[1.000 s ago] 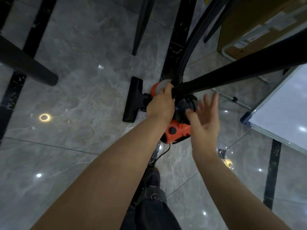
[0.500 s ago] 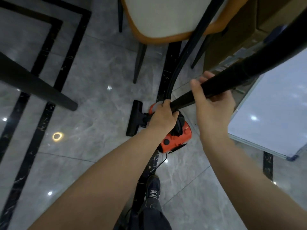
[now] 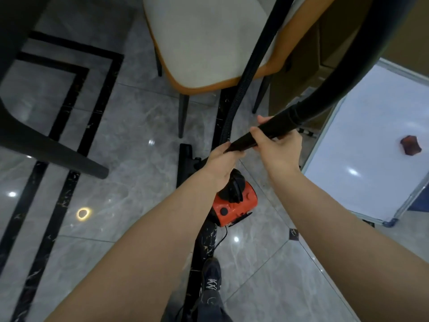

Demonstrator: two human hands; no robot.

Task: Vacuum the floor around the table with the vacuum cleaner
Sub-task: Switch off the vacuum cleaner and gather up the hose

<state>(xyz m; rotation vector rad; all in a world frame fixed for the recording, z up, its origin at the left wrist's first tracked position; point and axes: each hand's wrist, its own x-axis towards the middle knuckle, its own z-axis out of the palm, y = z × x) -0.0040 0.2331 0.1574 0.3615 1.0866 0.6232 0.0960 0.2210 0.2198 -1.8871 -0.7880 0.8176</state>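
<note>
An orange and black vacuum cleaner (image 3: 234,206) sits on the grey tiled floor (image 3: 130,140) below my hands. Its black floor nozzle (image 3: 184,159) lies flat on the tiles just left of my left hand. A black rigid tube (image 3: 285,122) runs up to the right and out of view. My left hand (image 3: 220,162) is closed around the tube's lower end. Just above it, my right hand (image 3: 279,149) grips the same tube. A ribbed black hose (image 3: 246,73) rises from the vacuum toward the top of the view.
A chair with a white seat and orange rim (image 3: 209,43) stands straight ahead on dark legs. A dark table leg (image 3: 46,145) slants in from the left. A whiteboard (image 3: 371,159) leans at the right, a brown cabinet (image 3: 348,54) behind it. My shoe (image 3: 211,280) is below.
My right hand went from open beside the vacuum to gripping the tube. The view has tilted up, bringing the chair seat into sight. The tube is raised higher.
</note>
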